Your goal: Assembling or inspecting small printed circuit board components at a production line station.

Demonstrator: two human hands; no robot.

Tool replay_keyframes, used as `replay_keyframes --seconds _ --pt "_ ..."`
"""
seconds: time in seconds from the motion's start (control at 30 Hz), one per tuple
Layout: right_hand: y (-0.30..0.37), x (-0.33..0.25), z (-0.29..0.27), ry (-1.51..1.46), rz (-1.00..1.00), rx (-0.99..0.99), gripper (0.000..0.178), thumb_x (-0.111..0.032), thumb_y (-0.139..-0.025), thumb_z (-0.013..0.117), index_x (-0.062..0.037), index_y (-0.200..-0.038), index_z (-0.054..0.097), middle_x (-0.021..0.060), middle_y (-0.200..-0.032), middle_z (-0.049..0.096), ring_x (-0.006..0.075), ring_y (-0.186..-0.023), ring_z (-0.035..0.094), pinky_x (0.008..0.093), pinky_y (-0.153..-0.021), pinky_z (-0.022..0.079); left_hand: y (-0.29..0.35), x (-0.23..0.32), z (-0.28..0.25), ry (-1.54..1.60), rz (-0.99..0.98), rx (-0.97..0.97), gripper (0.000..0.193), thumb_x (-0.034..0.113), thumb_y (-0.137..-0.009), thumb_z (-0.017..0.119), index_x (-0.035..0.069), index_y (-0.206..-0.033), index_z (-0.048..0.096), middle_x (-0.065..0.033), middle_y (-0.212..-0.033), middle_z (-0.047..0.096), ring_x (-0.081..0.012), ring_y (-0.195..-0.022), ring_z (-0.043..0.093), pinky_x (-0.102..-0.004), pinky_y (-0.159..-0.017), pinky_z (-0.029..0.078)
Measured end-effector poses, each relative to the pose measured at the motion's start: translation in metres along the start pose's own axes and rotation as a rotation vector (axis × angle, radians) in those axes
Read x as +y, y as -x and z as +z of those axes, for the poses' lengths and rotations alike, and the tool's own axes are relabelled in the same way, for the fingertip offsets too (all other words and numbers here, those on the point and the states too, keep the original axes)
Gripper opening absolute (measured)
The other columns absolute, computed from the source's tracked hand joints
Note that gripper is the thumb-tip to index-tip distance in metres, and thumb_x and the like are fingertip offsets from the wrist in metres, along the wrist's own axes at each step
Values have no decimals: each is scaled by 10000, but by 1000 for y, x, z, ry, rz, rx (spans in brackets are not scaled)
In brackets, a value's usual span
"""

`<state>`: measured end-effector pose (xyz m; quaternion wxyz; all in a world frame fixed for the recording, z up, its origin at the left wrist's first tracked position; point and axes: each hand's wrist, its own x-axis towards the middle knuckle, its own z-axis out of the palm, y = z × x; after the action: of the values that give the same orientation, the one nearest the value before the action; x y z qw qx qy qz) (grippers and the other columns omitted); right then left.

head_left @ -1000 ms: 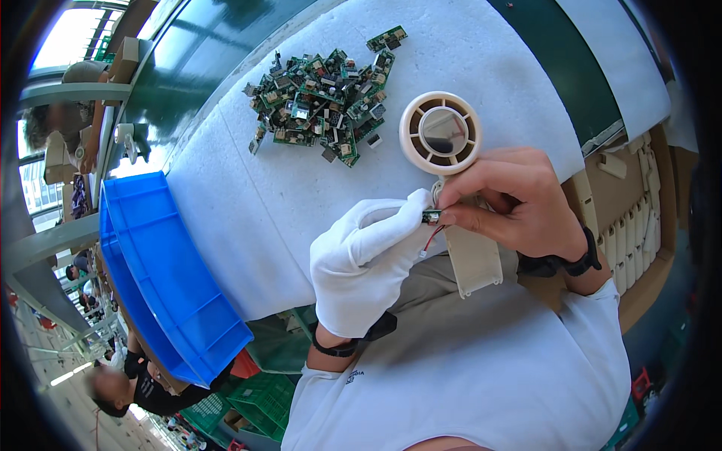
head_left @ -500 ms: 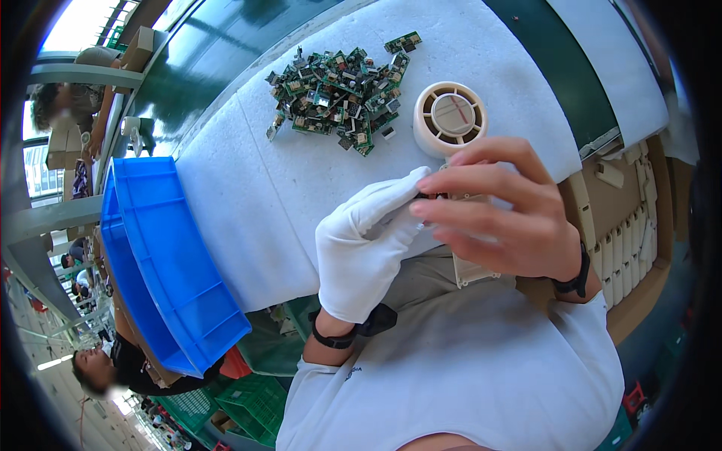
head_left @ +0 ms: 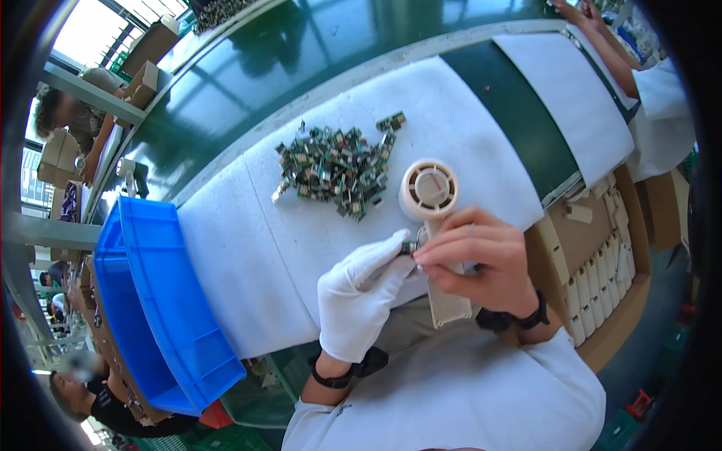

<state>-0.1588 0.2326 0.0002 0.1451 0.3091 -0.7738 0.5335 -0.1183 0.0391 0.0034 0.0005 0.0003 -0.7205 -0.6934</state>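
Note:
My left hand (head_left: pixel 357 301), in a white glove, pinches a small circuit board (head_left: pixel 408 247) between thumb and fingers. My bare right hand (head_left: pixel 485 259) has its fingertips drawn together against the right side of that board. Whatever lies between those fingertips is too small to make out. Below the right hand lies a cream handheld fan (head_left: pixel 432 189), its round grille pointing away from me. The fan's open handle shell (head_left: pixel 449 308) shows beneath the palm, partly covered by the fingers.
A heap of small green circuit boards (head_left: pixel 335 169) lies on the white foam sheet (head_left: pixel 233 263). At the left stands a blue bin (head_left: pixel 169 301). A cardboard box (head_left: pixel 639 289) with cream casing parts (head_left: pixel 602 278) is at the right. Other people work at left and far right.
The view has shifted, bringing another person's arms in at the far right. My right fingers, spread and blurred before, have closed in at the board. The left hand keeps its pinch.

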Motion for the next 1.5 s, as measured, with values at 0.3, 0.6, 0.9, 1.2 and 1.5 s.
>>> replay_keyframes --seconds 0.3,0.6,0.9,1.2,1.5 --pt "3 -14 14 77 -3 63 300 -15 -708 850 -133 -979 794 -8 -947 787 192 -793 633 308 -725 552 4 -3 -3 -47 46 -3 319 -47 -913 709 10 -1226 731 -107 -1134 750 -140 -985 703 -285 -872 568" --pt "5 -18 7 194 -37 -9 317 -19 -704 860 -174 -974 799 -22 -892 769 179 -759 581 284 -718 493 4 -6 0 -3 54 28 336 -46 -902 721 18 -1231 731 -114 -1133 748 -147 -976 708 -281 -855 565" --pt "0 -14 6 204 115 114 264 26 -726 824 -95 -959 795 20 -882 764 177 -759 582 288 -683 488 0 -9 4 -39 64 60 322 -29 -896 743 28 -1213 741 -117 -1099 750 -153 -945 710 -276 -828 569" --pt "3 -18 7 48 231 106 255 16 -755 823 -74 -991 787 34 -881 765 124 -732 576 264 -624 473 3 -14 3 -167 232 75 328 -35 -885 747 67 -1196 755 -111 -1092 752 -164 -921 715 -285 -794 569" --pt "-7 -9 -15 -24 194 -79 253 15 -746 833 -73 -977 781 40 -874 771 105 -693 565 250 -597 456 5 -13 -1 -314 335 31 352 -38 -849 768 92 -1177 762 -120 -1104 752 -210 -901 729 -297 -785 574"
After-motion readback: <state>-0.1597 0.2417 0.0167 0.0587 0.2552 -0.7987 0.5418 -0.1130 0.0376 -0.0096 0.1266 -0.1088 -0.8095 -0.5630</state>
